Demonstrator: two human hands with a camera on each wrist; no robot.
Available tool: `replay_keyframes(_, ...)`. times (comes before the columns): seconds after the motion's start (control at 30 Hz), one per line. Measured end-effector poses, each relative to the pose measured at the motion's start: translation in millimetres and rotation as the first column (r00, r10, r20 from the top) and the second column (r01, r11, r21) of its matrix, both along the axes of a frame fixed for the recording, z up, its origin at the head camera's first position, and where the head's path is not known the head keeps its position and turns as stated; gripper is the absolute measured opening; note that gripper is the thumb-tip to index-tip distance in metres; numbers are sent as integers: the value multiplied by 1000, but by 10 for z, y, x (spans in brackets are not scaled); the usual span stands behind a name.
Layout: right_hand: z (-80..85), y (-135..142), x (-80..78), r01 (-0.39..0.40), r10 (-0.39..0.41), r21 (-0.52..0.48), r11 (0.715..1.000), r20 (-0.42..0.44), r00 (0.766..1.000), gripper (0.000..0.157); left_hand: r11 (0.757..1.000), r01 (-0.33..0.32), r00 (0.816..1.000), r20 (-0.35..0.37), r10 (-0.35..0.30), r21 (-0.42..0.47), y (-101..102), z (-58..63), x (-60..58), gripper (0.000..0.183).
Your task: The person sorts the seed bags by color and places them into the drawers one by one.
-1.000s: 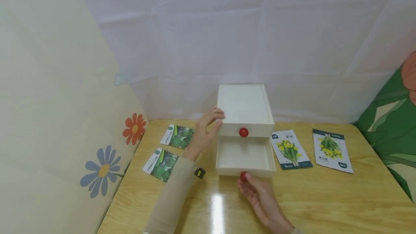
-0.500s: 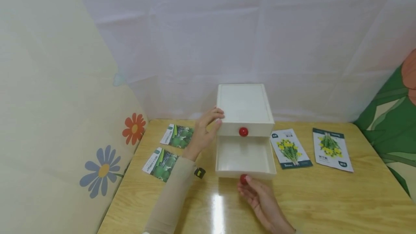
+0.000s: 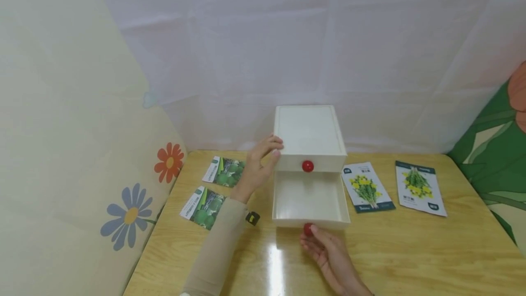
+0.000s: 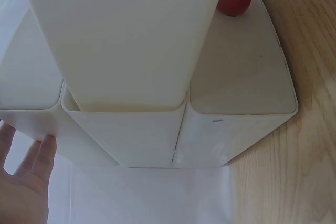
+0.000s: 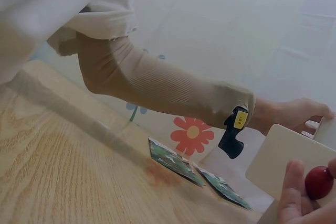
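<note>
Head view: white drawer cabinet (image 3: 310,129) at far middle of wood-grain table (image 3: 402,255). Middle drawer (image 3: 289,223) out toward near side, top drawer (image 3: 289,163) in. Right hand (image 3: 334,257) pinches the red ball knob (image 3: 307,229) of the middle drawer; left hand (image 3: 255,170) lays fairly straight fingers on the cabinet's left upper edge. Two green-print seed packets, far one (image 3: 223,172) and near one (image 3: 203,208), on the left; two yellow-flower packets, inner (image 3: 367,187) and outer (image 3: 421,189), on the right. All four on the tabletop, outside the cabinet.

Left wrist view: middle drawer juts out above the closed bottom drawer (image 4: 244,66). Left-hand fingers spread, touching the cabinet.

Right wrist view: knob between right-hand fingers; hand partly cropped. Black wrist device (image 5: 232,135) on left sleeve.

Progress, judged: opening the middle drawer looks mostly done; can't tell if it's at its stop. Knob not yet released.
</note>
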State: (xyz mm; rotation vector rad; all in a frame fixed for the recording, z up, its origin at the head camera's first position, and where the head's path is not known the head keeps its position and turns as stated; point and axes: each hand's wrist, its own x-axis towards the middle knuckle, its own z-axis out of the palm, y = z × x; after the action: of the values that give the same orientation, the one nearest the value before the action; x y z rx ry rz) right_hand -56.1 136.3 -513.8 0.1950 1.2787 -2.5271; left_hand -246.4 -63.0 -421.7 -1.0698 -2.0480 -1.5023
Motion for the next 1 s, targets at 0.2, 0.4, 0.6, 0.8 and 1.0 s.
replay_keyframes(0.2,1,-7,66,23,-23,-5,1000,17,1000,20,1000,-4,1000,-8,4,4,8,-19,-14,19)
replay_keyframes(0.4,0,-8,124,22,-21,-15,1000,56,998,20,1000,-1,1000,2,1,4,11,-2,2,19)
replay_keyframes(0.6,9,-14,133,25,-23,-8,1000,173,985,22,1000,-3,1000,19,3,5,8,-91,-63,19)
replay_keyframes(0.8,-61,8,139,-35,37,-22,999,96,995,23,1000,-5,1000,13,5,-4,-12,-263,-204,21)
replay_keyframes(1.0,-130,-15,144,-153,153,-39,987,8,988,23,1000,-5,1000,-15,5,-21,-35,-292,-231,24)
